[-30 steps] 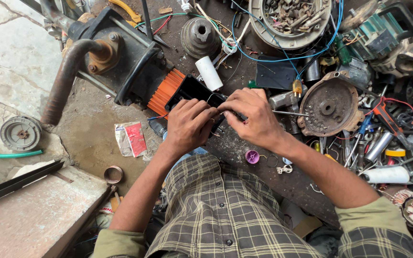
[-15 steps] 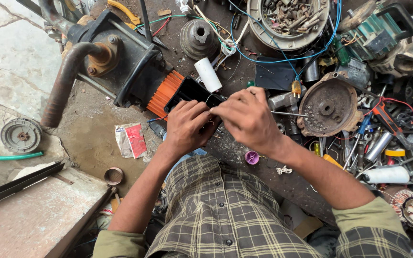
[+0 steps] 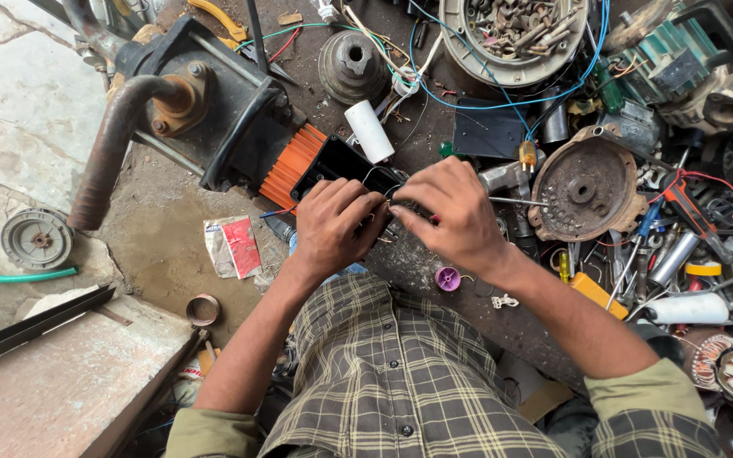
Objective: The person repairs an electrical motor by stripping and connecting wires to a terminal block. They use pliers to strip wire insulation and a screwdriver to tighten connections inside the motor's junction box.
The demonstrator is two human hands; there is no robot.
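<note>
both hands have crept closer together — my left hand and right hand pinch thin wires over the black terminal box beside the orange-finned motor — white tube just above.

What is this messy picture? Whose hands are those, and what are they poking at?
The camera sits on a person's head and looks straight down, so you see their own arms in a checked shirt. Their left hand and right hand meet over a black box with orange ribs, and the fingers pinch at thin wires there. I cannot tell exactly what each finger grips, because the hands cover it. A white cylinder lies just above the box. To the left is a black motor with a rusty pipe. To the right lies a round rusty cover, and above it a round tray of bolts with blue wire around it. A small purple knob lies below the right hand.
</note>
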